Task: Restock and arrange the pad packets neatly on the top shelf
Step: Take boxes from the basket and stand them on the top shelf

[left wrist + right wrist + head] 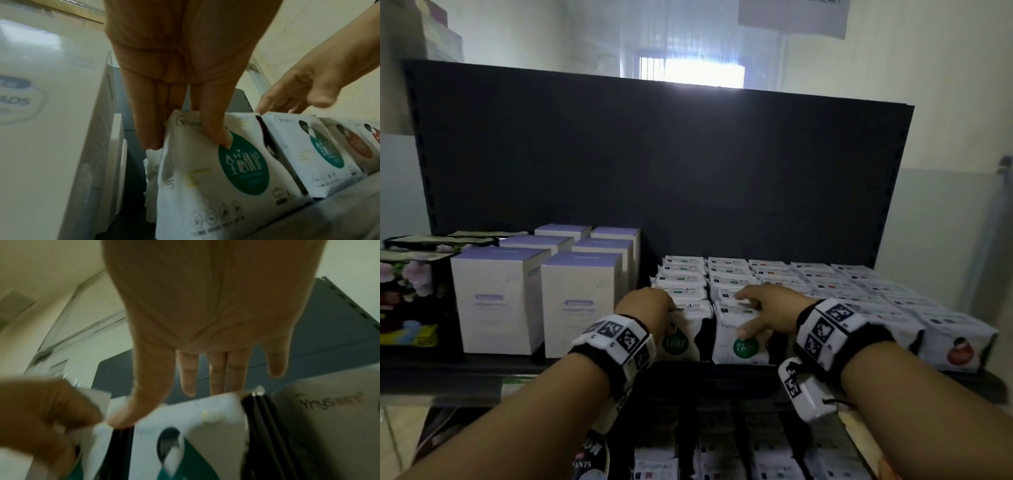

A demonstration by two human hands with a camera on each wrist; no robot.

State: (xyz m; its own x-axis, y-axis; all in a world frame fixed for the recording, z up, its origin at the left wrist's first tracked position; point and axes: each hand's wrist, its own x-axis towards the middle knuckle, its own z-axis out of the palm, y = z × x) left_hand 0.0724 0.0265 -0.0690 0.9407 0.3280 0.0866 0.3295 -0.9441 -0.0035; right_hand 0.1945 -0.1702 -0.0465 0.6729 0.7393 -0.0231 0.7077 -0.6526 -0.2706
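— What has the left hand [185, 68] got?

— It pinches the top of the front green packet [216, 178], thumb [216, 129] on its face, another finger [148, 123] down its left side

— And to the right?

— The right hand [304, 91] reaches over the next green packet [312, 155], fingertips at its top edge; red packets [357, 146] stand beyond

— On the left?

— A tall white box [51, 113], its label ending "ADS", with more boxes behind it

Pale walls [893, 85]; barred window [688, 70], brightly backlit, above the dark shelving back panel [654, 164]; paper sign [791, 15] at top.
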